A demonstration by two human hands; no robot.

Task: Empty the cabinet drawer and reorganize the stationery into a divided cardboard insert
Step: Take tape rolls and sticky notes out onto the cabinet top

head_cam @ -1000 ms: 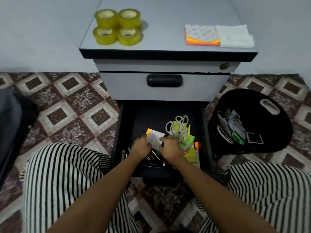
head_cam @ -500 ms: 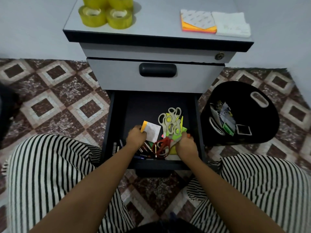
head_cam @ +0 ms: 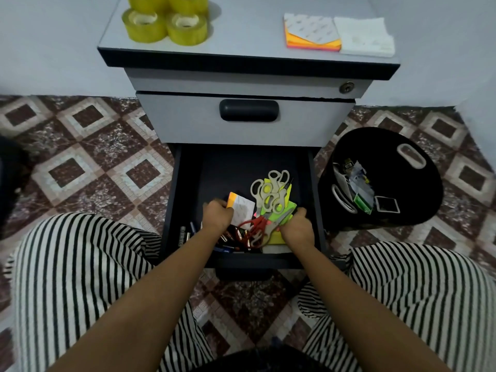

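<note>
- Stationery lay heaped at the front right of the open drawer point(head_cam: 188, 189). Pale scissors point(head_cam: 271, 193) sat on green notes point(head_cam: 287, 208), red scissors point(head_cam: 253, 228) crossed the heap's near edge, and pens point(head_cam: 230, 241) lay loose along the front wall.
- Your left hand point(head_cam: 217, 214) had its fingers curled round the left edge of a pad point(head_cam: 243, 209), pinching it. It lay free on top, so it was probably the easy first pick.
- Your right hand point(head_cam: 296, 229) curled over the right edge of the notes, seemingly to lift or steady the heap with the scissors on it.
- Tape rolls point(head_cam: 163, 25) and two more pads point(head_cam: 311, 30) sat on the cabinet top point(head_cam: 247, 28), likely parked there while you emptied.
- No insert was in view, so I judged sorting not yet begun.
- A black bin point(head_cam: 389, 146) stood just right of the drawer, holding scraps.
</note>
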